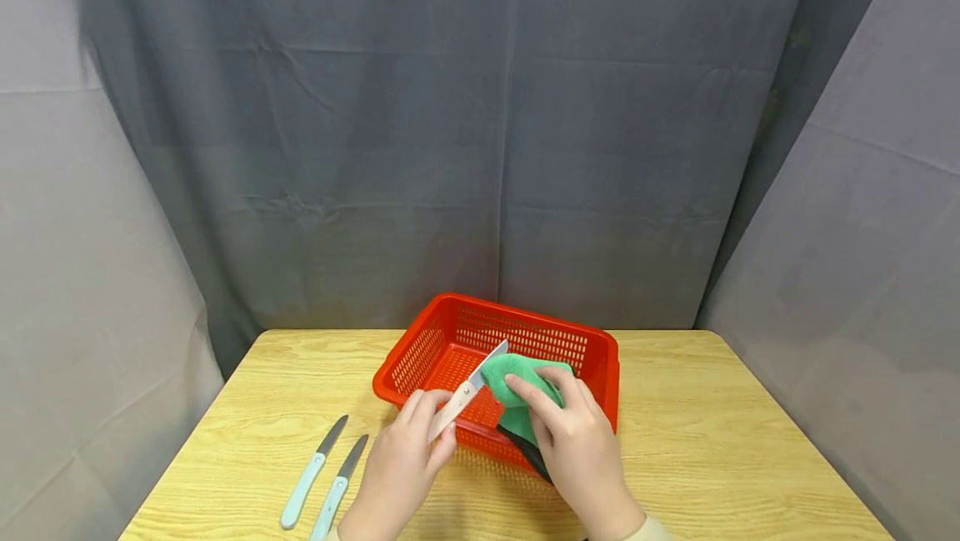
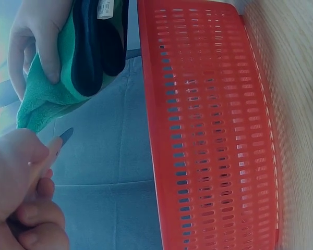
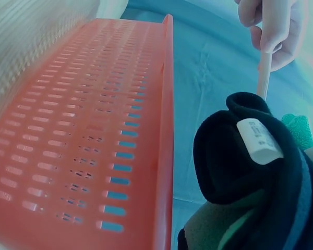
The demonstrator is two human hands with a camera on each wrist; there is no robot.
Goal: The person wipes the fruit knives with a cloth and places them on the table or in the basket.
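A knife (image 1: 454,409) with a cream handle is gripped by my left hand (image 1: 405,458), its blade slanting up to the right over the basket. My right hand (image 1: 581,449) holds a folded green cloth (image 1: 525,383) with a black edge, its fingers pressing on the top. The cloth lies against the right side of the blade and overlaps it in the head view. In the right wrist view, the cloth's dark underside and a white tag (image 3: 260,140) show. Below both hands stands the red plastic basket (image 1: 540,324).
Two knives with pale blue handles, one farther left (image 1: 303,487) and one nearer my left wrist (image 1: 332,503), lie side by side on the wooden table (image 1: 720,441). Grey curtains (image 1: 390,132) hang behind and at both sides.
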